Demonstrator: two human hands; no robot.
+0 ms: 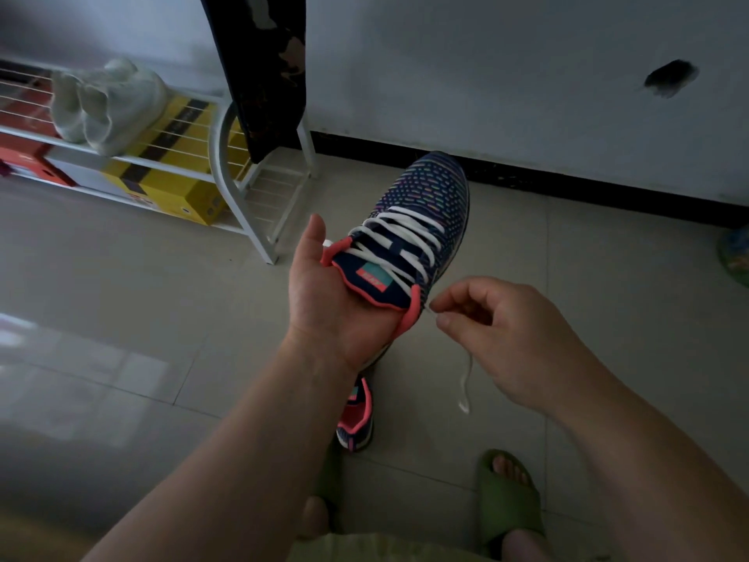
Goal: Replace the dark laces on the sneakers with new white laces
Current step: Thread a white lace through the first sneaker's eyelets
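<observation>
Sneaker (421,221) sits gripped in left hand (324,302), right hand (506,338) just beside it pinching the white lace (466,383)

dim room, dark vignetted corners, pale glare on floor (81,358) at left.

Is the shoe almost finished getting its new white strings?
Nearly, for this one. The held sneaker already has the white lace crisscrossed up to the collar. The left hand cradles its heel while the right hand pinches the loose lace end by the top eyelet; tying seems left. A second sneaker lies on the floor below, mostly hidden, so its laces can't be judged.
</observation>
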